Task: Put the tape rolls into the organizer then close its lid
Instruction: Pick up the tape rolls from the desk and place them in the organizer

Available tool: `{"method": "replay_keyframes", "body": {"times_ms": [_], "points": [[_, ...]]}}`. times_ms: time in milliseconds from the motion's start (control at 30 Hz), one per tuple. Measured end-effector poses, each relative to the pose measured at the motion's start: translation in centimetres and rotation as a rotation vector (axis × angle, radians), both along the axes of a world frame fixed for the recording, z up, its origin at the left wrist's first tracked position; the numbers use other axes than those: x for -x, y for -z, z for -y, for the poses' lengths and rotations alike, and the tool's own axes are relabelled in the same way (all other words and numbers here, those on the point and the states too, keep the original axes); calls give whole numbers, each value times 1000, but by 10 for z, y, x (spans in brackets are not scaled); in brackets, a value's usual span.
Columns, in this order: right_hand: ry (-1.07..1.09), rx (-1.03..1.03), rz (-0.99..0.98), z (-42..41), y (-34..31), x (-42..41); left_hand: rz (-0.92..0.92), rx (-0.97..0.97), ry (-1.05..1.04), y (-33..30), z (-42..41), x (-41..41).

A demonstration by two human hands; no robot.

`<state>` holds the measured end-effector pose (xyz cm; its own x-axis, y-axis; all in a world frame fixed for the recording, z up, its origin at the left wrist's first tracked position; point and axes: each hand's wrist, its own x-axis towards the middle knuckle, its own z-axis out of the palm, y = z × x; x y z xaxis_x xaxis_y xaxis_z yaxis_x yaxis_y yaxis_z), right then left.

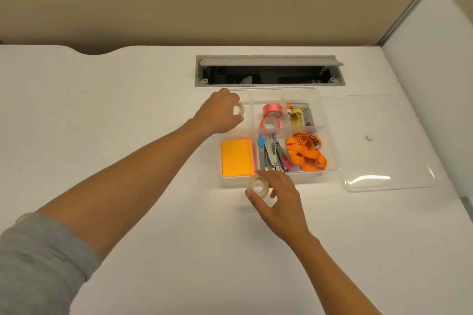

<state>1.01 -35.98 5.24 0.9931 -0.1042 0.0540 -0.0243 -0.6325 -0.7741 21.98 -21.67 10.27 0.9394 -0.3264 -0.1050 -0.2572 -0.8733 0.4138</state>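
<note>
A clear plastic organizer [331,135] with several compartments stands open on the white desk. Its clear lid [378,143] lies flat to its right. My left hand [218,114] holds a white tape roll [239,109] over the organizer's far-left compartment. My right hand [277,197] grips a clear tape roll [258,185] just in front of the organizer's near wall. Two pink tape rolls [272,110] [270,123] lie in the far middle compartment.
The organizer also holds an orange sticky-note pad [236,157], a stapler with clips [272,155], an orange lanyard [305,152] and glue sticks [298,115]. An open cable slot [268,71] sits behind it. A small round disc [369,137] lies past the lid.
</note>
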Motion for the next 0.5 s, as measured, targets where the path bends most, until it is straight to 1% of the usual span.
{"method": "replay_keyframes", "body": {"times_ms": [167,333,500], "points": [[-18,-1,-36,-1,0,5,-106,-190,39,11,30,-28],[-61,18,-73,-3,0,13,-173,-365,112,23,48,-39],[-87,64,-104,-1,-2,16,-233,-433,113,35,52,-43]]}}
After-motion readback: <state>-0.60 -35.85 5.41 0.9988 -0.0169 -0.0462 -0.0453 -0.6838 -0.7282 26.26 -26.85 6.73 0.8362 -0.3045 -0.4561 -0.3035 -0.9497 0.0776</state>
